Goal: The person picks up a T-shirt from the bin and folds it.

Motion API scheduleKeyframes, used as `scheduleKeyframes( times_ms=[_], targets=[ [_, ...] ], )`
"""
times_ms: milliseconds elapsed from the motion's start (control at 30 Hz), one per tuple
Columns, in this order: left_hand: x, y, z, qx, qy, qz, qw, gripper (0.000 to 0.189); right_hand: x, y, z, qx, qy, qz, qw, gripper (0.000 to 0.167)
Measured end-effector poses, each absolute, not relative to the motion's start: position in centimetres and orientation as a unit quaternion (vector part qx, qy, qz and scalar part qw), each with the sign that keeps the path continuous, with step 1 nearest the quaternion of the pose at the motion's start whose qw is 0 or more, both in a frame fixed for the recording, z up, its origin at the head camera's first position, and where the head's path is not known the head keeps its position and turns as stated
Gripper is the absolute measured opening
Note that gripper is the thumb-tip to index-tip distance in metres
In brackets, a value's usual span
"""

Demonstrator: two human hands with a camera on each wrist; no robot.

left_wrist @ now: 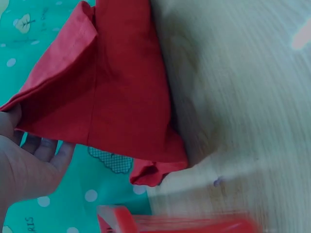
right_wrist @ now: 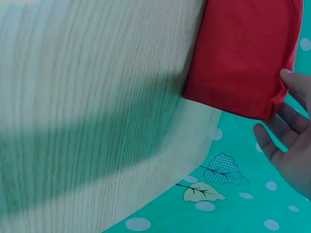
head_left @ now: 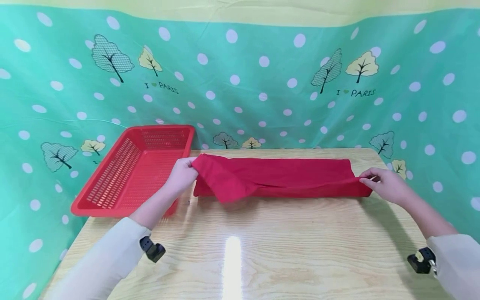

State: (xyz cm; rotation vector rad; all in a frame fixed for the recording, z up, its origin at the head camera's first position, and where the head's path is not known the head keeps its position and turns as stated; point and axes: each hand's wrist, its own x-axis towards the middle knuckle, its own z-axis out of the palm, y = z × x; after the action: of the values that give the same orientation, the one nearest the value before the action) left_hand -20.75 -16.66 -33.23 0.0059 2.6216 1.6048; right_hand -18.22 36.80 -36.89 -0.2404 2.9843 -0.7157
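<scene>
A red cloth (head_left: 288, 171), folded into a long band, lies along the back of the wooden table. My left hand (head_left: 182, 176) pinches its left corner and holds it raised, so a flap droops over the front edge. In the left wrist view the thumb and fingers of the left hand (left_wrist: 34, 162) grip the lifted edge of the cloth (left_wrist: 126, 87). My right hand (head_left: 386, 185) pinches the right end near the front. The right wrist view has the thumb of the right hand (right_wrist: 291, 121) on top of the cloth's corner (right_wrist: 243, 58), fingers beneath.
A red plastic basket (head_left: 150, 166) with slotted walls stands at the back left, close to the left forearm. The wooden table (head_left: 281, 250) extends toward me. Behind it hangs a green dotted curtain (head_left: 247, 71) with printed trees.
</scene>
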Motion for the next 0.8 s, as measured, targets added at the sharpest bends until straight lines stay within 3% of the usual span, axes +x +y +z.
scheduleKeyframes(
  times_ms=[233,467,800],
  targets=[
    [-23.3,-15.8,-33.8,-0.055,0.862,0.504,0.016,0.029,-19.7,36.3,-37.6,-0.048,0.97,-0.239,0.02,0.033],
    [-25.7,-15.1,-34.9,-0.094,0.857,0.507,0.003,0.035,-21.5,35.2,-38.2,-0.038,0.97,-0.24,-0.027,0.034],
    [-28.6,-14.8,-37.9,-0.162,0.85,0.5,-0.03,0.029,-23.7,33.8,-40.2,0.01,0.966,-0.251,-0.06,0.037]
  ],
)
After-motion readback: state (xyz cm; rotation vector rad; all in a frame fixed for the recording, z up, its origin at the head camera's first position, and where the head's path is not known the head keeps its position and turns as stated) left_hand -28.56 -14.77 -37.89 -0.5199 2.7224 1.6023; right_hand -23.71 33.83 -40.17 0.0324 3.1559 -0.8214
